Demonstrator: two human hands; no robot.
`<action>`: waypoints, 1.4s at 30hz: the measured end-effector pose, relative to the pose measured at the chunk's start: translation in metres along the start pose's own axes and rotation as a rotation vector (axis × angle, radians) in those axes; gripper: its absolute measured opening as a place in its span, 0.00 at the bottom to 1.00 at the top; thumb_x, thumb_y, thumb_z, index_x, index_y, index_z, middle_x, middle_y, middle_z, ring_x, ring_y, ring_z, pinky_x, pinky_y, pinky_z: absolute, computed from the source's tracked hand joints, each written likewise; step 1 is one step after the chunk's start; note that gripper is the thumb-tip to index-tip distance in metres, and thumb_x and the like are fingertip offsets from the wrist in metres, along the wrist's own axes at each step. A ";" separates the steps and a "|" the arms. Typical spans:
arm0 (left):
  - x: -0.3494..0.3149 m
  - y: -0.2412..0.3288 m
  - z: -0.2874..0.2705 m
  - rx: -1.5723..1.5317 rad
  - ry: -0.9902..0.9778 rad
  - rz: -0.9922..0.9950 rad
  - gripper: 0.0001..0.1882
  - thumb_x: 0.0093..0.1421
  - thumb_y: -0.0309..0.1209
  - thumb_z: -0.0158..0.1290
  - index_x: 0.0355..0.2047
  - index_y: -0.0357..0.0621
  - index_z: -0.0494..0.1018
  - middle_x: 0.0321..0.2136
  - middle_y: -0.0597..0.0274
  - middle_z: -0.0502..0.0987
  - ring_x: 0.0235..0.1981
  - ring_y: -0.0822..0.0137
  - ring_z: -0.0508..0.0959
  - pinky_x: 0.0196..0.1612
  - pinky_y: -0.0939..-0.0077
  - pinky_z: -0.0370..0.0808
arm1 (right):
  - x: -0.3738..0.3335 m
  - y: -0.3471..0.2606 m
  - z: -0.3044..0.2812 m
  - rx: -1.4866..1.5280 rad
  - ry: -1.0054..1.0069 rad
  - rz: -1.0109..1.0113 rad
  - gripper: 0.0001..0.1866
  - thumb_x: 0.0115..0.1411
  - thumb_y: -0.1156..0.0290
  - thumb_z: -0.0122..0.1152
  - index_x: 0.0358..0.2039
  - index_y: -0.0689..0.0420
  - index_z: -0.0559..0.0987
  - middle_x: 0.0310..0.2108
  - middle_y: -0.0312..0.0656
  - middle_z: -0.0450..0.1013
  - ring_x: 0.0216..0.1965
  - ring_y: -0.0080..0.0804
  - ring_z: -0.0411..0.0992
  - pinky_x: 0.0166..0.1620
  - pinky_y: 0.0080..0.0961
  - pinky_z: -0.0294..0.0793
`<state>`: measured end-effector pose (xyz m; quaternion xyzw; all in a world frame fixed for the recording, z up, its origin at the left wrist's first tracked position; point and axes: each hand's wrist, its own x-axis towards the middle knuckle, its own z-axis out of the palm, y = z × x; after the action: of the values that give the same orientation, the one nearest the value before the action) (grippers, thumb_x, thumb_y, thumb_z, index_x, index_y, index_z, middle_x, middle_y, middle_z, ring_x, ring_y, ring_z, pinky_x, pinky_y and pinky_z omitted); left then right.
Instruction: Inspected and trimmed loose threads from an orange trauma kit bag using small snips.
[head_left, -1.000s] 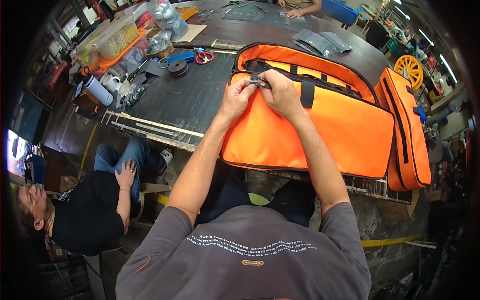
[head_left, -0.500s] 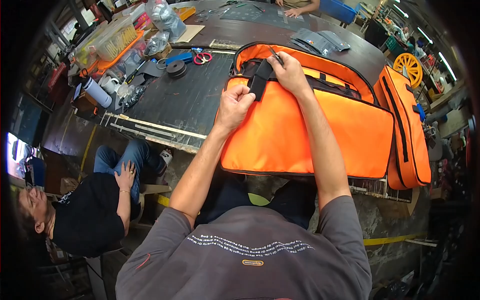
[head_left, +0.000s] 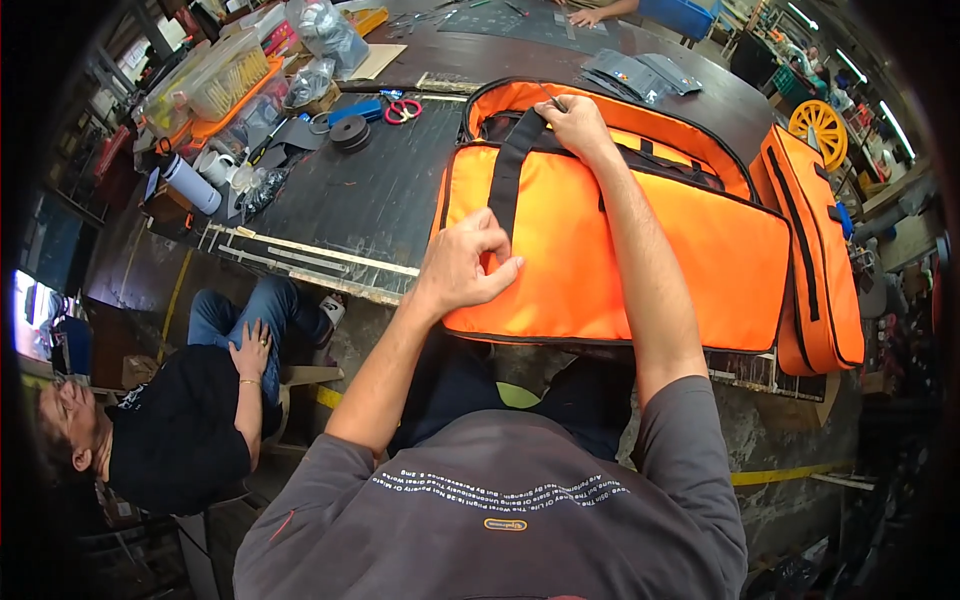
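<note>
An orange fabric bag (head_left: pixel 690 245) with black edging lies across the table's front edge, its zipped top opened back. A black webbing strap (head_left: pixel 508 170) runs from the bag's opening down over its front panel. My left hand (head_left: pixel 465 262) is closed at the lower part of this strap, with curled fingers hiding where it meets the webbing. At the strap's upper end, my right hand (head_left: pixel 577 125) is closed around a slim, dark pointed tool (head_left: pixel 550 98), only its tip showing. My right fingertips also touch the webbing there.
A second orange bag (head_left: pixel 815 260) stands at the right. Red-handled scissors (head_left: pixel 403 111), a black tape roll (head_left: pixel 349 132), a white bottle (head_left: pixel 192 185) and plastic bins (head_left: pixel 228 85) lie to the left. Grey packets (head_left: pixel 640 75) lie beyond the bag. A seated person (head_left: pixel 185 420) is at left.
The strap, bunched between my hands before, now stretches down the bag's front. My left hand has moved down toward me; my right stays near the opening. The far person's hand has shifted.
</note>
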<state>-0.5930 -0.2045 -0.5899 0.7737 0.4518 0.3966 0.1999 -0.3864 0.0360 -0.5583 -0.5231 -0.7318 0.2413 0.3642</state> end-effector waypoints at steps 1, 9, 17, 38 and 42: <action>-0.003 0.003 0.002 0.038 0.015 -0.062 0.14 0.59 0.37 0.69 0.22 0.44 0.78 0.27 0.62 0.75 0.23 0.59 0.79 0.28 0.64 0.74 | 0.001 0.001 -0.001 -0.017 -0.014 0.016 0.21 0.68 0.53 0.69 0.40 0.62 0.88 0.32 0.55 0.85 0.38 0.47 0.85 0.47 0.44 0.80; 0.039 0.008 -0.008 0.193 0.429 0.068 0.13 0.58 0.33 0.69 0.23 0.46 0.77 0.30 0.59 0.79 0.30 0.52 0.82 0.34 0.57 0.78 | -0.006 -0.004 0.004 -0.181 -0.124 0.112 0.21 0.67 0.52 0.70 0.47 0.57 0.90 0.45 0.55 0.86 0.52 0.51 0.84 0.58 0.45 0.79; 0.076 -0.012 -0.015 0.270 0.242 0.046 0.06 0.59 0.28 0.68 0.33 0.43 0.81 0.40 0.57 0.81 0.43 0.53 0.83 0.45 0.59 0.81 | -0.018 -0.016 0.001 -0.268 -0.144 0.201 0.22 0.66 0.51 0.70 0.51 0.54 0.90 0.50 0.53 0.86 0.56 0.50 0.83 0.61 0.45 0.79; 0.068 -0.035 0.007 0.372 0.208 0.119 0.10 0.59 0.28 0.69 0.42 0.46 0.86 0.39 0.58 0.82 0.47 0.53 0.83 0.51 0.59 0.81 | -0.034 -0.011 0.008 -0.179 0.262 -0.082 0.18 0.67 0.54 0.70 0.49 0.53 0.85 0.41 0.50 0.86 0.47 0.56 0.84 0.53 0.52 0.81; 0.073 -0.038 0.019 0.416 0.329 0.210 0.07 0.61 0.27 0.67 0.38 0.42 0.83 0.38 0.57 0.82 0.46 0.52 0.83 0.48 0.58 0.80 | -0.036 -0.012 0.004 -0.379 0.163 -0.031 0.17 0.67 0.53 0.69 0.49 0.50 0.87 0.39 0.48 0.87 0.46 0.54 0.85 0.52 0.52 0.81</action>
<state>-0.5783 -0.1220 -0.5950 0.7658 0.4673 0.4342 -0.0811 -0.3895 -0.0020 -0.5621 -0.5888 -0.7400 0.0508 0.3210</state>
